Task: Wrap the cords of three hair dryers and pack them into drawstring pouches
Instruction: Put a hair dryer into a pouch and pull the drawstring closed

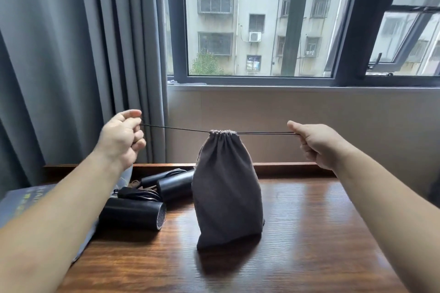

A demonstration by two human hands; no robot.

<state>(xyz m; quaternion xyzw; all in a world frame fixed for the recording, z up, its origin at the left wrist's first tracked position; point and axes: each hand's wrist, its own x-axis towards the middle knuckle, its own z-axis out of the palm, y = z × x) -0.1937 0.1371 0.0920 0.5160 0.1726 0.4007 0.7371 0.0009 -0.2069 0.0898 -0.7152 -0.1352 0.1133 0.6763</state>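
A grey-brown drawstring pouch (227, 195) hangs upright over the wooden table (309, 233), full and bulging, its mouth gathered tight. Its contents are hidden. Black drawstrings (264, 133) run taut and level out of both sides of the mouth. My left hand (122, 137) pinches the left string and my right hand (317, 144) pinches the right one, both held well apart above the table. Two black hair dryers lie left of the pouch: one (133, 213) near me with its grille facing right, another (173, 184) behind it, with tangled cords (140, 194) between them.
A bluish-grey flat package (21, 200) lies under my left forearm at the table's left edge. Grey curtains (71, 54) hang at the left. A window (262, 19) and a beige wall stand behind the table's raised back edge.
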